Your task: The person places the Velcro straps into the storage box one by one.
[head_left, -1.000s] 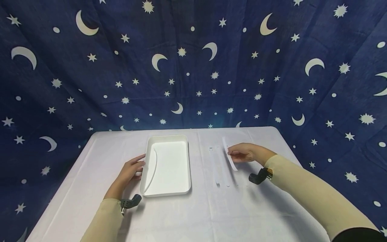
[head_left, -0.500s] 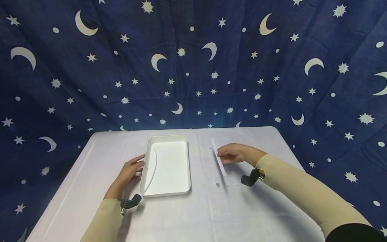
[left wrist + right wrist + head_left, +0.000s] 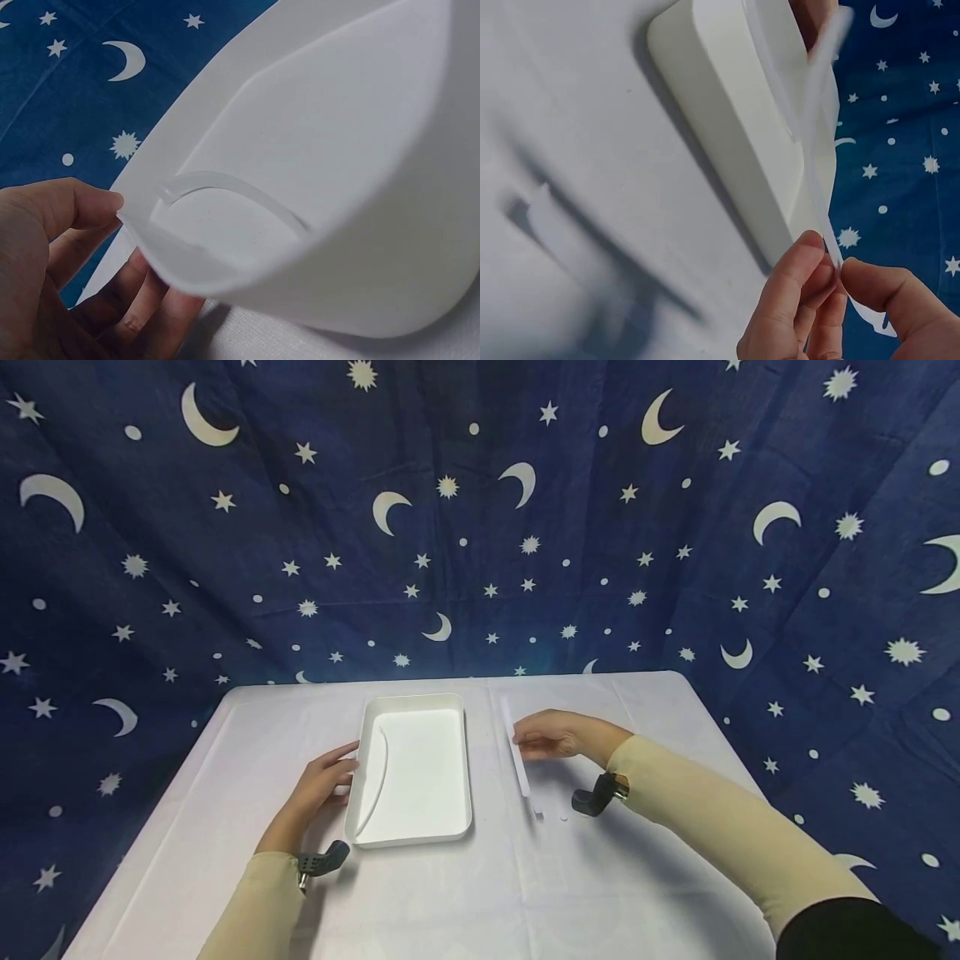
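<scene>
In the head view, your right hand, right of centre, pinches a white strip partway along. Below it, another strip lies on the cloth, its end just showing. The white tray sits left of centre, a curved strip along its left wall. Your left hand, lower left, has relaxed fingers touching the tray's side. White on white hides edges, so you could misjudge where strips overlap and drag the lying one along.

In the left wrist view, your fingertips meet the rim at lower left without a firm grip that shows; a knock could slide the tray, judging by that light contact.

In the right wrist view, thumb and fingers squeeze the strip at lower right, its long end free towards the top. That end could snag the rim, or twist if your pinch slackens.
</scene>
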### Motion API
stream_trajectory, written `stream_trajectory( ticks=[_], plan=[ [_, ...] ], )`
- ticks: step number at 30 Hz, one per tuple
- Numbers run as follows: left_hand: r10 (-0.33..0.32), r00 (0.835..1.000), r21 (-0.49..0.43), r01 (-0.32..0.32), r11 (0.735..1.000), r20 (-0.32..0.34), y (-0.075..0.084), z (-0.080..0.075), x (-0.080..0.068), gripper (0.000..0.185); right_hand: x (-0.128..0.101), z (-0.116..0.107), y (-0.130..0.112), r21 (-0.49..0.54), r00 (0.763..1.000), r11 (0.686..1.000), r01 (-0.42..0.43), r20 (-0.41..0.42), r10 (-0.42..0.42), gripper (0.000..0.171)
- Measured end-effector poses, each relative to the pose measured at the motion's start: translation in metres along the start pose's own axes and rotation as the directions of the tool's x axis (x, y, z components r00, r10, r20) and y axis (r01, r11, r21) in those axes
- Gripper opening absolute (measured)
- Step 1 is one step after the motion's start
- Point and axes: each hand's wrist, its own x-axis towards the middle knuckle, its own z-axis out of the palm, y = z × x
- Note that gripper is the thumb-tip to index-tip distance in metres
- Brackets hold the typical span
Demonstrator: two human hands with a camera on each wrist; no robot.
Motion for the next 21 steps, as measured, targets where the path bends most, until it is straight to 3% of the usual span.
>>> stream_trajectory(
  ticks=[21],
  plan=[
    [0.0, 1.0, -0.007, 0.0, 1.0, 0.005, 0.0, 0.001, -0.001, 0.057, 0.012, 0.04, -0.001, 0.006, 0.999, 1.0, 0.022, 0.031, -0.022, 0.019]
  ],
)
